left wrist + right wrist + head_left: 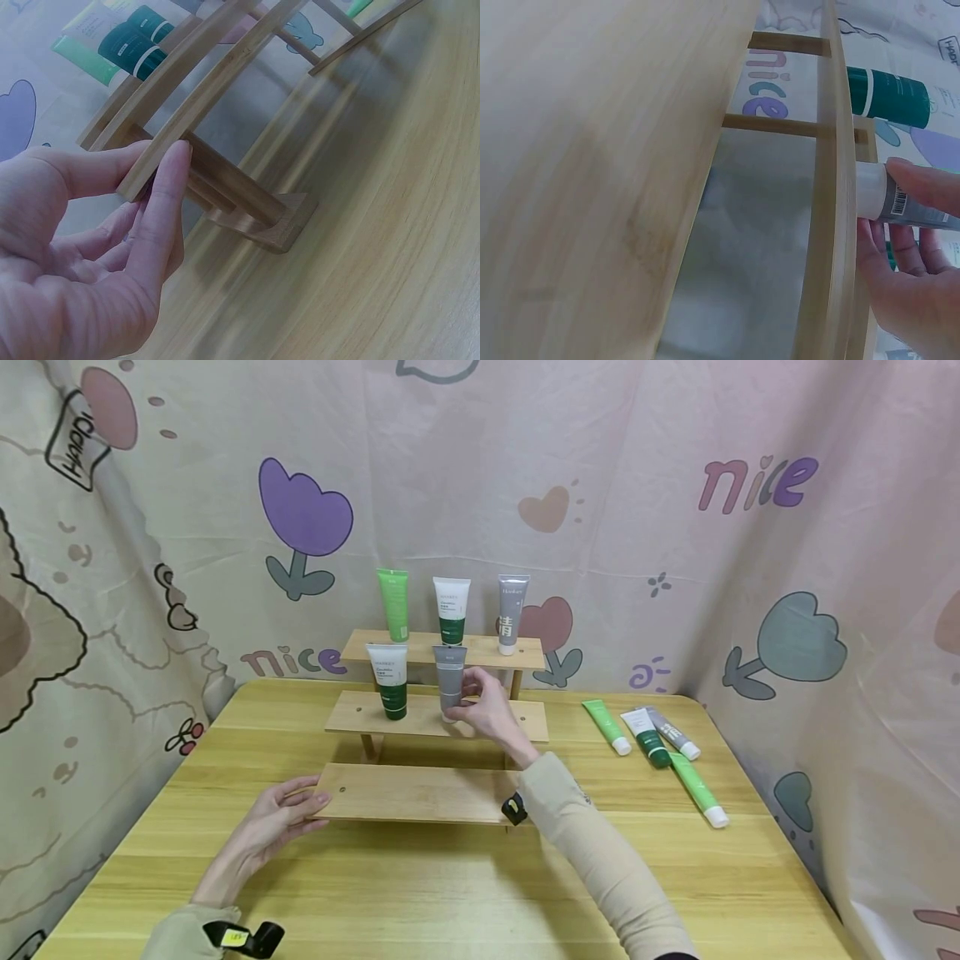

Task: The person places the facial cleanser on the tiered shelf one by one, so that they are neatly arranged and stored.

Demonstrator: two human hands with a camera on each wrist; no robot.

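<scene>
A three-tier wooden display rack point(420, 793) stands on the table. My left hand point(281, 814) pinches the left end of its lowest shelf, thumb above and fingers beneath, as the left wrist view also shows. On the middle shelf my right hand point(491, 710) holds a grey squeeze tube point(450, 677) near its white cap point(870, 190). The tube stands upright, cap down, on the shelf. To its left is a white and green tube point(388, 681). The top shelf bears a green tube point(393, 606), another white and green tube point(452, 610) and a grey tube point(513, 614).
On the table point(420, 893), right of the rack, lie a green tube point(606, 727), a white and green tube point(647, 737), a grey tube point(675, 732) and a second green tube point(699, 789). A patterned curtain point(622, 460) hangs behind and at both sides.
</scene>
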